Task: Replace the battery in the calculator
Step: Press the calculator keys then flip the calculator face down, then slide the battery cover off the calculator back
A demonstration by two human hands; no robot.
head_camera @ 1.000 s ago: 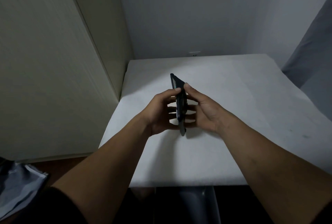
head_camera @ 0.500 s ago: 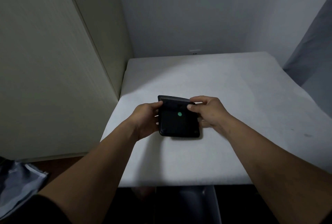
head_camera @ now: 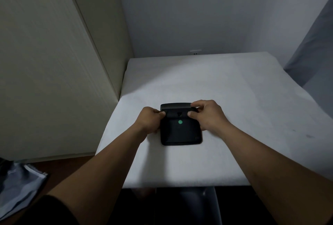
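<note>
A black calculator [head_camera: 180, 131] lies back side up on the white table [head_camera: 234, 116], with a small green round sticker [head_camera: 180, 122] on its back. My left hand [head_camera: 150, 119] grips its left edge near the far end. My right hand [head_camera: 207, 113] pinches the far right corner, thumb on the back panel and fingers over the raised far strip [head_camera: 175, 106]. A small dark notch sits just beyond the sticker. No battery is visible.
A beige cabinet panel [head_camera: 54, 71] stands close on the left of the table. A grey wall with a socket [head_camera: 195, 52] is behind. A grey curtain [head_camera: 313, 53] hangs at the right. Crumpled cloth [head_camera: 19, 188] lies on the floor at lower left.
The calculator, held upright on edge between both hands a second ago, was turned and laid flat with its back up. Both hands have since shifted to its far end.
</note>
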